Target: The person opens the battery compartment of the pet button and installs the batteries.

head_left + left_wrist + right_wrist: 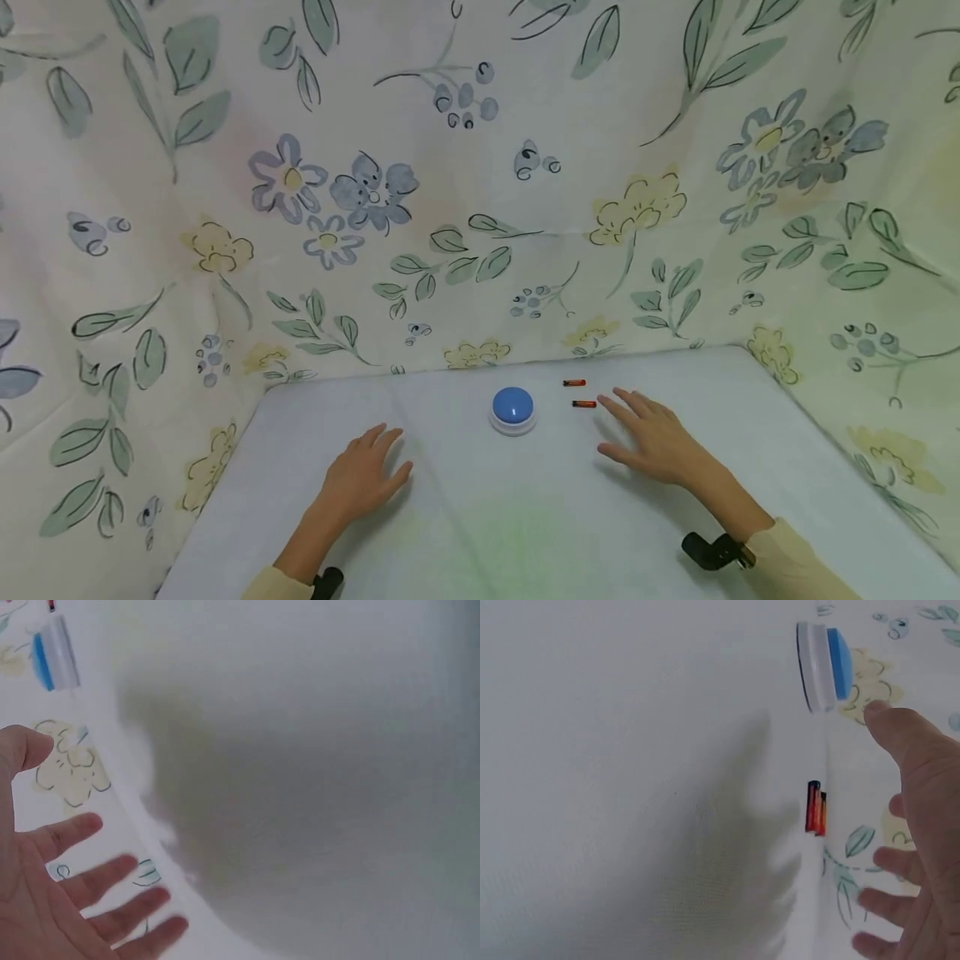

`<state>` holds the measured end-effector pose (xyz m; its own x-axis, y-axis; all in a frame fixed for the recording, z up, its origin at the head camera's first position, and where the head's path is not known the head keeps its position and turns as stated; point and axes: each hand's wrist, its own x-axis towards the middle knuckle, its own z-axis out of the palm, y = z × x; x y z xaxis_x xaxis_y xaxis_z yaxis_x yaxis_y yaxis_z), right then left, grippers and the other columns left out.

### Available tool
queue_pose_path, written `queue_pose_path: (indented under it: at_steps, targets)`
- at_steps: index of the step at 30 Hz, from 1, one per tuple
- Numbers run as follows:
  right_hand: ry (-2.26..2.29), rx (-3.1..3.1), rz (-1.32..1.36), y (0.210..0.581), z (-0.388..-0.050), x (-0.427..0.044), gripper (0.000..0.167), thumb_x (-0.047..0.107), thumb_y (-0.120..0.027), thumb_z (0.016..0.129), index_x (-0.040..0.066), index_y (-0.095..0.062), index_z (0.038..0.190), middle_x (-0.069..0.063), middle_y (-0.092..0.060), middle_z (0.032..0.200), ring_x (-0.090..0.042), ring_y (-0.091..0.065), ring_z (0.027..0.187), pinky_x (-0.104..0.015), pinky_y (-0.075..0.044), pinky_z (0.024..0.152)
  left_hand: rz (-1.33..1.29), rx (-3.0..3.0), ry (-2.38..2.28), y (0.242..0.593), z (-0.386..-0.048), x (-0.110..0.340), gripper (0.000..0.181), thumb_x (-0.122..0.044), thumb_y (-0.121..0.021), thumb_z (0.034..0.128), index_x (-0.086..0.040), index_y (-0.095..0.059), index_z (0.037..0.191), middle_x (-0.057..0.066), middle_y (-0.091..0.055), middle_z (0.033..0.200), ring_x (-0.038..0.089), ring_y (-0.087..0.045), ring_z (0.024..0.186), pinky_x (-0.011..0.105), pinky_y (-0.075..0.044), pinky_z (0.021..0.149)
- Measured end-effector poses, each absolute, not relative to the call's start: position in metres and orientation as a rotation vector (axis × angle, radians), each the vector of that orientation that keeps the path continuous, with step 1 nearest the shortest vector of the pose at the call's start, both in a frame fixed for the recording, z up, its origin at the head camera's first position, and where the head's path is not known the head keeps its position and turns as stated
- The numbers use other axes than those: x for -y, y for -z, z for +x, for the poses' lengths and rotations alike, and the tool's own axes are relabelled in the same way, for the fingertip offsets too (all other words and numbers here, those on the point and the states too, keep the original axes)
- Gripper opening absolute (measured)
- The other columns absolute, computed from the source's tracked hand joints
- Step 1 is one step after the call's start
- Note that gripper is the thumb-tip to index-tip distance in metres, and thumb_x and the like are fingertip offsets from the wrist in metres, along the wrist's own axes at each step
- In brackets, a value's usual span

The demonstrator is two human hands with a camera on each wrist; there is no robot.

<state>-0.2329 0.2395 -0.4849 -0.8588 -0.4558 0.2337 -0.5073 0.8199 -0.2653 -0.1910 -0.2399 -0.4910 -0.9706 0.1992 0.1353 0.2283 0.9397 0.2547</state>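
Observation:
A round device with a blue domed top and white base (513, 410) stands near the back of the white table. To its right lie two small orange-and-black batteries, one farther back (574, 383) and one nearer (584, 404). My right hand (656, 437) hovers just right of the nearer battery, fingers spread, holding nothing. My left hand (362, 477) is held above the table left of the device, fingers apart, with nothing in it. The left wrist view shows the device (56, 652) beyond the thumb; in the right wrist view the batteries (814, 808) overlap.
Floral cloth (465, 183) hangs behind and along both sides of the white tabletop (517, 533). A black wrist mount (716, 552) sits on the right forearm, and another (327, 582) shows at the left sleeve.

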Motion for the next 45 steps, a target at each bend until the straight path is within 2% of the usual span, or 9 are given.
queue_pose_path:
  at_steps: [4,8,12,16,21,26,32,40,45]
  targets:
    - [-0.874,2.767,0.872,0.485,-0.23,-0.243,0.054,0.035,-0.072,0.097,0.004,-0.057,0.139,-0.016,-0.058,0.135,-0.033,-0.064,0.112,-0.052,-0.054,0.089,-0.406,2.924,0.89,0.487,-0.188,0.244,0.04,-0.028,-0.07,0.0978,-0.008,-0.063,0.131,0.012,-0.064,0.128,0.035,-0.064,0.108,0.053,-0.055,0.082]
    - [-1.211,2.672,0.917,0.491,-0.231,-0.245,0.035,0.015,-0.072,0.098,-0.001,-0.062,0.127,-0.015,-0.066,0.12,-0.019,-0.068,0.1,-0.037,-0.057,0.086,-0.542,2.777,1.319,0.484,-0.187,0.245,0.036,-0.018,-0.068,0.1001,-0.001,-0.06,0.131,0.016,-0.066,0.123,0.033,-0.067,0.104,0.046,-0.056,0.087]
    - [-1.414,2.602,0.872,0.499,-0.232,-0.243,0.03,0.009,-0.072,0.097,-0.004,-0.064,0.123,-0.016,-0.069,0.114,-0.014,-0.069,0.099,-0.028,-0.056,0.085,-0.615,2.692,1.541,0.485,-0.191,0.242,0.039,-0.016,-0.067,0.1007,0.003,-0.057,0.133,0.02,-0.065,0.123,0.034,-0.067,0.105,0.037,-0.058,0.085]
    - [-1.555,2.561,0.857,0.505,-0.234,-0.236,0.032,0.01,-0.071,0.097,-0.005,-0.063,0.124,-0.017,-0.068,0.116,-0.018,-0.068,0.102,-0.028,-0.055,0.086,-0.59,2.688,1.704,0.487,-0.195,0.238,0.044,-0.017,-0.068,0.1003,0.004,-0.053,0.136,0.024,-0.063,0.127,0.037,-0.066,0.109,0.035,-0.058,0.083]
    - [-1.674,2.535,0.869,0.508,-0.236,-0.224,0.036,0.009,-0.07,0.098,-0.007,-0.06,0.128,-0.019,-0.066,0.12,-0.024,-0.068,0.105,-0.029,-0.055,0.088,-0.546,2.745,1.734,0.489,-0.201,0.23,0.051,-0.023,-0.071,0.0986,0.0,-0.052,0.14,0.02,-0.06,0.133,0.035,-0.063,0.115,0.042,-0.054,0.093]
    - [-1.736,2.523,0.841,0.511,-0.241,-0.215,0.04,0.011,-0.071,0.097,-0.007,-0.058,0.131,-0.022,-0.063,0.125,-0.032,-0.065,0.11,-0.028,-0.054,0.09,-0.497,2.715,1.804,0.489,-0.208,0.222,0.055,-0.021,-0.073,0.0965,-0.002,-0.051,0.143,0.018,-0.058,0.137,0.037,-0.059,0.12,0.049,-0.051,0.097]
    - [-1.799,2.559,0.8,0.519,-0.247,-0.206,0.051,0.015,-0.074,0.096,-0.008,-0.053,0.137,-0.025,-0.057,0.134,-0.042,-0.059,0.119,-0.026,-0.052,0.093,-0.45,2.667,1.914,0.492,-0.214,0.214,0.063,-0.024,-0.078,0.0931,-0.004,-0.049,0.145,0.019,-0.054,0.141,0.04,-0.055,0.125,0.05,-0.049,0.1]
    - [-1.791,2.546,0.827,0.518,-0.253,-0.194,0.062,0.014,-0.078,0.092,-0.006,-0.048,0.142,-0.027,-0.054,0.137,-0.046,-0.054,0.123,-0.048,-0.048,0.101,-0.513,2.639,1.929,0.492,-0.222,0.202,0.069,-0.021,-0.081,0.0904,-0.004,-0.045,0.147,0.022,-0.051,0.144,0.042,-0.052,0.129,0.051,-0.047,0.102]
    - [-1.768,2.543,0.862,0.514,-0.26,-0.186,0.065,0.013,-0.081,0.09,-0.006,-0.048,0.143,-0.027,-0.053,0.138,-0.046,-0.053,0.126,-0.052,-0.044,0.103,-0.533,2.627,1.955,0.49,-0.227,0.194,0.072,-0.018,-0.082,0.0888,-0.002,-0.044,0.148,0.022,-0.05,0.145,0.043,-0.05,0.131,0.052,-0.048,0.101]
